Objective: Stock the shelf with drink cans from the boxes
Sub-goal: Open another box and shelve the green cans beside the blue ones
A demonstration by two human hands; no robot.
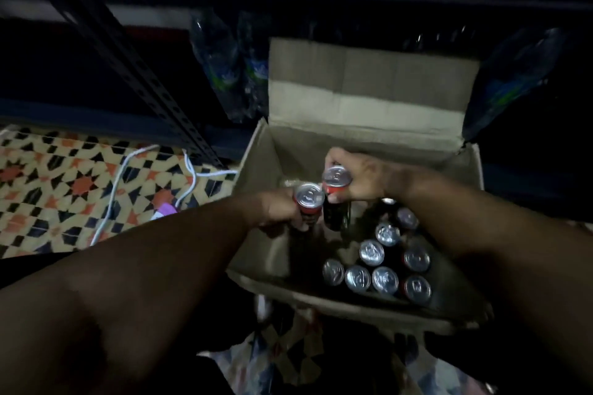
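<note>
Over an open cardboard box [256,170], the left hand [276,212] grips one drink can [308,199]. The right hand [362,179] grips another can [336,183]. More cans [372,253] stand inside the box.

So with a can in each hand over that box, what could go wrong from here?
1. The left hand and right hand each grip one can, and the left can and right can sit very close; they might knock together and slip.
2. A dropped can could dent the cans still in the cardboard box.
3. The white cable lies on the patterned floor beside the box, a possible snag in dim light.
</note>
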